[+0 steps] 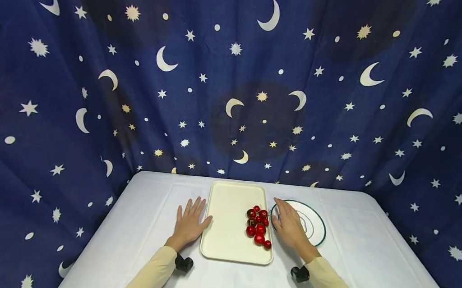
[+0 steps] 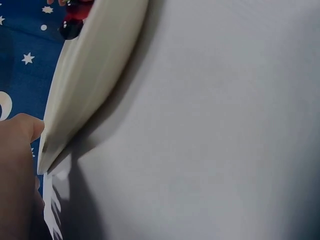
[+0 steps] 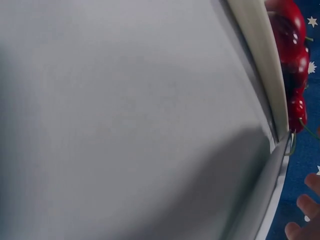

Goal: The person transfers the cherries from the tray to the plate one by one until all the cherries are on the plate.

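Observation:
A cream rectangular tray [image 1: 223, 238] lies in the middle of the white table. Several red cherries [image 1: 260, 229], some with stems, are bunched on its right half. My left hand [image 1: 189, 225] is flat with fingers spread, its thumb by the tray's left rim; whether the thumb touches the rim I cannot tell. Over the left part of a white plate [image 1: 317, 228] with a dark green rim is my right hand [image 1: 290, 224], fingers extended and nothing visible in them. It hides part of the plate. The right wrist view shows fingertips [image 3: 309, 206] beyond the plate's edge, near the cherries.
White cloth covers the table [image 1: 145, 246], with bare stretches left of the tray and right of the plate. A dark blue curtain [image 1: 200, 114] with moons and stars hangs behind and at both sides. Black wrist cameras [image 1: 183, 263] sit below each hand.

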`<state>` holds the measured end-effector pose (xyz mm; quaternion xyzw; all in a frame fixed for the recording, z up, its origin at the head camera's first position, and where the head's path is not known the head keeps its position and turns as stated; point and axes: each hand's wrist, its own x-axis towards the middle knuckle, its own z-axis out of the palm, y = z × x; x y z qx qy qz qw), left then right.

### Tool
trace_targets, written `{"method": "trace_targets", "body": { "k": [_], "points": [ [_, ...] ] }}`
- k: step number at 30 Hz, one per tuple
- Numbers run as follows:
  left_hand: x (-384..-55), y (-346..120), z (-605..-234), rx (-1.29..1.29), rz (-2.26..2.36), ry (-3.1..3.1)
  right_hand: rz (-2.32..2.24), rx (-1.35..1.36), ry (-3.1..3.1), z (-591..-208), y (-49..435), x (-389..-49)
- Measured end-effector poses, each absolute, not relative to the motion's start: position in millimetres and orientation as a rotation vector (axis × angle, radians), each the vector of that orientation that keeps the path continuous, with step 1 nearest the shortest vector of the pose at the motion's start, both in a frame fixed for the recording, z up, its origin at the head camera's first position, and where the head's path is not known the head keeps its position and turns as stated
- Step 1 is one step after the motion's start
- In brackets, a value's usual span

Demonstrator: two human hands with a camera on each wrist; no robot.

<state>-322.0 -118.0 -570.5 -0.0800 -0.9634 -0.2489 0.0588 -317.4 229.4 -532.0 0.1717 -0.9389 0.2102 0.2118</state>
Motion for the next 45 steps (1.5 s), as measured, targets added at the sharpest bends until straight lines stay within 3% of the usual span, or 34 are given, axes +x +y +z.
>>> {"method": "trace_targets", "body": {
  "k": [12,30,45],
  "points": [
    [-333.0,-117.0,-581.2,-0.245,-0.608,-3.022,0.537,0.513,-2.671,-534.9,218.9,-317.7],
    [-326.0,-118.1,-565.1,-0.233,-0.592,-3.039,0.533,0.318,-2.607,-533.4,205.5,-333.0],
    [-331.2,-116.0,-579.0,-0.238,-0.560,-3.035,0.527,0.274,-2.562,-534.4,203.6,-330.2]
  ]
}}
